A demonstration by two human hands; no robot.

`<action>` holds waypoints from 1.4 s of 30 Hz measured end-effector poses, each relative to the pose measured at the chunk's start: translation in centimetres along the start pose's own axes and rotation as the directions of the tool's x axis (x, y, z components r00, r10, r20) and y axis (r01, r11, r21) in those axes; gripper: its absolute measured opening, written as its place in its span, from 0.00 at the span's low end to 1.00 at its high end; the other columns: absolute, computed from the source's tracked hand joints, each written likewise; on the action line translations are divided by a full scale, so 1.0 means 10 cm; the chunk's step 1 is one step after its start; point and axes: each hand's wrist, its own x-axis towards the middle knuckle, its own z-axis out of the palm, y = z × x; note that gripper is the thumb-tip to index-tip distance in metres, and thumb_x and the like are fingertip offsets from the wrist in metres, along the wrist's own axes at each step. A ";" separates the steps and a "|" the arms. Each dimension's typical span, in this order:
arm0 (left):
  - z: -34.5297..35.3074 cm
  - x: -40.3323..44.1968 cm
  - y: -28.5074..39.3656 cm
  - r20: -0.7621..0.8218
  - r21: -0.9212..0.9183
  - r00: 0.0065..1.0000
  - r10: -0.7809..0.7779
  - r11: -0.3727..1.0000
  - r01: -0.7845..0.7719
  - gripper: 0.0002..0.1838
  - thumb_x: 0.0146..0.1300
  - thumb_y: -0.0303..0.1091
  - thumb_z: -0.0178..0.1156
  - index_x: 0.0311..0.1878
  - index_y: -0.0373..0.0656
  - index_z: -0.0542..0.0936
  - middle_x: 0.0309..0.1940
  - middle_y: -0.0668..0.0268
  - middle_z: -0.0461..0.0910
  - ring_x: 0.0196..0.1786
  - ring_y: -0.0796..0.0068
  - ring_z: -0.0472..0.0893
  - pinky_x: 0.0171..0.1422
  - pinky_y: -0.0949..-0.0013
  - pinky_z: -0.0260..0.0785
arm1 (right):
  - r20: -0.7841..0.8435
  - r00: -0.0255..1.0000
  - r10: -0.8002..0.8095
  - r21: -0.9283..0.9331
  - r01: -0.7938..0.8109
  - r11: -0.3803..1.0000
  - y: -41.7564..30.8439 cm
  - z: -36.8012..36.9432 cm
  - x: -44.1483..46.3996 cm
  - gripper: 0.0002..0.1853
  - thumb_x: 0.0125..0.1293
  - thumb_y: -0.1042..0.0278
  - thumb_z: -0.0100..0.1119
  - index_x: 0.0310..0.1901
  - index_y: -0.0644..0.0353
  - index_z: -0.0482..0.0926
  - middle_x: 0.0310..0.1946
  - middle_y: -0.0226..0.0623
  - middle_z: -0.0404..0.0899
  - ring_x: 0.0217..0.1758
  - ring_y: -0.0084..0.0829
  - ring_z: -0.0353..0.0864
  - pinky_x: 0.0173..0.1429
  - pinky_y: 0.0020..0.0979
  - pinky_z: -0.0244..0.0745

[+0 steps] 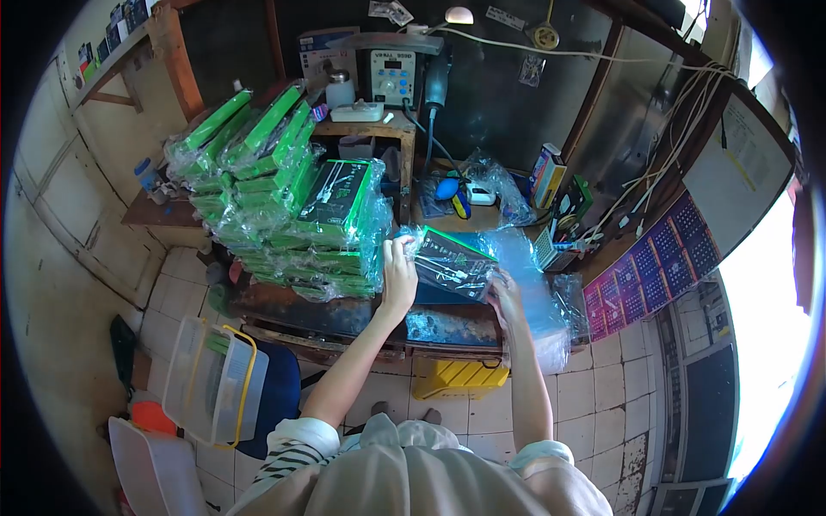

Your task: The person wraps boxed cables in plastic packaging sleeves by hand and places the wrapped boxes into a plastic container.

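Note:
A flat black box with green edges (454, 262), in clear plastic wrap, is held tilted over the bench's front part. My left hand (399, 273) grips the wrap at its left end, fingers closed. At the right end, my right hand (505, 297) has its fingers closed on the box's lower corner. Under and to the right of the box lie clear plastic bags (538, 314). Left of my left hand rises a stack of similar wrapped green and black boxes (340, 202).
A wooden shelf (366, 129) bears a soldering station (393, 79). Behind the box are a blue bulb (446, 188) and small tools. A pen holder (566, 222) stands at the right. Clear plastic bins (215, 383) and a yellow crate (460, 378) are below the bench.

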 end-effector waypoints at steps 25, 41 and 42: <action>-0.17 0.27 -0.02 -0.194 -0.204 0.968 -0.160 0.972 0.120 0.08 0.60 0.21 0.49 0.43 0.35 0.64 0.32 0.56 0.72 0.30 0.67 0.77 0.36 0.67 0.68 | -0.180 0.984 -0.021 0.081 0.036 0.996 0.05 -0.21 0.08 0.11 0.60 0.68 0.56 0.39 0.65 0.71 0.23 0.31 0.74 0.07 0.13 0.55 0.08 0.18 0.49; -0.15 0.13 0.20 -0.328 -0.202 0.936 -0.131 0.977 0.066 0.13 0.63 0.32 0.52 0.44 0.34 0.64 0.39 0.55 0.68 0.43 0.64 0.70 0.51 0.65 0.61 | -0.141 0.902 -0.409 -0.812 0.130 0.569 0.64 -0.09 0.09 0.27 0.57 0.60 0.58 0.53 0.70 0.67 0.41 0.54 0.75 0.44 0.48 0.74 0.49 0.35 0.68; -0.15 0.11 0.19 -0.327 -0.205 0.936 -0.131 0.977 0.065 0.13 0.63 0.32 0.52 0.44 0.34 0.64 0.39 0.55 0.68 0.43 0.64 0.70 0.51 0.65 0.61 | -0.143 0.900 -0.411 -0.813 0.130 0.567 0.63 -0.08 0.09 0.27 0.57 0.60 0.58 0.53 0.70 0.67 0.41 0.54 0.75 0.44 0.48 0.74 0.49 0.35 0.68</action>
